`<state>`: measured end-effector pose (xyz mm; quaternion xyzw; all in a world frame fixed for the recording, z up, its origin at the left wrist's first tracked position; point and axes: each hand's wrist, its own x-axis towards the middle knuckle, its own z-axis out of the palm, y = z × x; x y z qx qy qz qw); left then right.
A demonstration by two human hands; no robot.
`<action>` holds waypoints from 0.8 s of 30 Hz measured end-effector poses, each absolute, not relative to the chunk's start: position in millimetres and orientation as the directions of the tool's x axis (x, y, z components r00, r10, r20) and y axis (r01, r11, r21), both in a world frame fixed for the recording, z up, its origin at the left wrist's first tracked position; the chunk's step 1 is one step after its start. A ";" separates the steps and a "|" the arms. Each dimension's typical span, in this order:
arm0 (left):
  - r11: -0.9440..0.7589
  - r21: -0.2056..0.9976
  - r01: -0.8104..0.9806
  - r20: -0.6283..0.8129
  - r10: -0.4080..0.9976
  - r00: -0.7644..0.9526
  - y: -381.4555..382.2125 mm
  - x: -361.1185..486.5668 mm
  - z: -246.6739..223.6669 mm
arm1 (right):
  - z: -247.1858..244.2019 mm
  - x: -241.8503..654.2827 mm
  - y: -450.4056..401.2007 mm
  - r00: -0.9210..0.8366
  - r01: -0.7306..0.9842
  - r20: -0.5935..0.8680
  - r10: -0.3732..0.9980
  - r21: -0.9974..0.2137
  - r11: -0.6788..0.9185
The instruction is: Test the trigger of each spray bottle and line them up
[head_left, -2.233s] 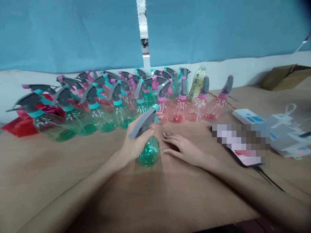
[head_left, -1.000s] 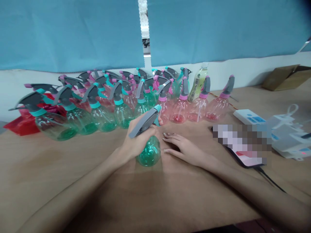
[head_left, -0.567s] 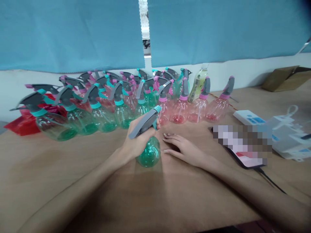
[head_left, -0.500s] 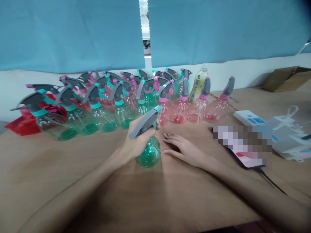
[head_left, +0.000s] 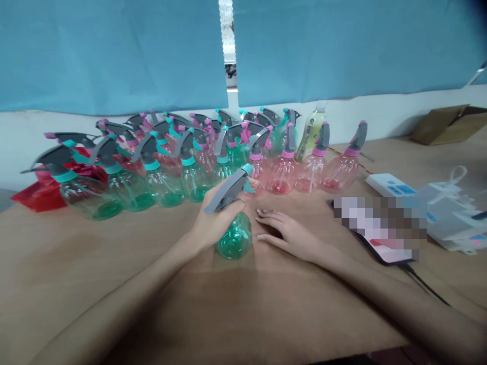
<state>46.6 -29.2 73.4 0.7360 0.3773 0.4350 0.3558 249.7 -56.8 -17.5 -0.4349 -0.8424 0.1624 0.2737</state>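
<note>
A green spray bottle (head_left: pixel 234 238) with a grey and teal spray head is at the middle of the wooden table (head_left: pixel 182 304). My left hand (head_left: pixel 215 220) is wrapped round its neck, below the spray head. Just to the right, my right hand (head_left: pixel 287 230) lies on the table with its fingers spread and nothing in them. Behind both hands stand rows of spray bottles: green ones (head_left: pixel 165 187) with teal collars on the left, pink ones (head_left: pixel 281 175) with pink collars on the right.
A phone (head_left: pixel 380 238) with a cable lies right of my right hand. Farther right are a white power strip (head_left: pixel 390 184) and a clear plastic item (head_left: pixel 452 213). A drink bottle (head_left: pixel 311 133), cardboard box (head_left: pixel 447 124) and red bag (head_left: pixel 41 192) are behind.
The spray head in my left hand has turned slightly, and more of its teal trigger shows. My right hand has stayed in place.
</note>
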 end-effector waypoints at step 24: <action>-0.469 0.842 0.266 0.400 0.874 0.276 -33.0 50.4 76.3 | -17.8 249.8 -56.5 -0.484 0.657 0.300 0.822 -0.497 0.567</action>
